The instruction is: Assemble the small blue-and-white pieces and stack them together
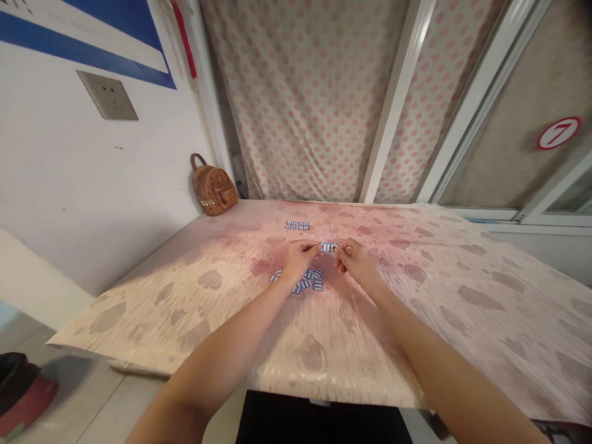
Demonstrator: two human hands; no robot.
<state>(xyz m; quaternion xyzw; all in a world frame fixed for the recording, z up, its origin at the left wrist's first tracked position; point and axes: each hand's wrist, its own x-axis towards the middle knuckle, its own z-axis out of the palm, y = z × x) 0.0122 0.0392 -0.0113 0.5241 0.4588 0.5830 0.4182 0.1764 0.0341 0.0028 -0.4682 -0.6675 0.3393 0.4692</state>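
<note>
Between my two hands is a small flat blue-and-white striped piece [328,247], too small to name more exactly. My left hand [301,254] pinches its left end with closed fingers. At the right end, my right hand [350,255] grips it between thumb and fingers. Just below my left hand lies a loose pile of similar blue-and-white pieces [307,282], partly hidden by my left wrist. Farther back on the table, several more such pieces [296,226] sit close together in neat rows.
A patterned cloth [208,314] covers the table. The brown mini backpack [215,188] stands at the back left corner against the wall. Behind the table hangs a pink-dotted curtain [314,105]. On the floor at lower left is a dark and red container [23,394].
</note>
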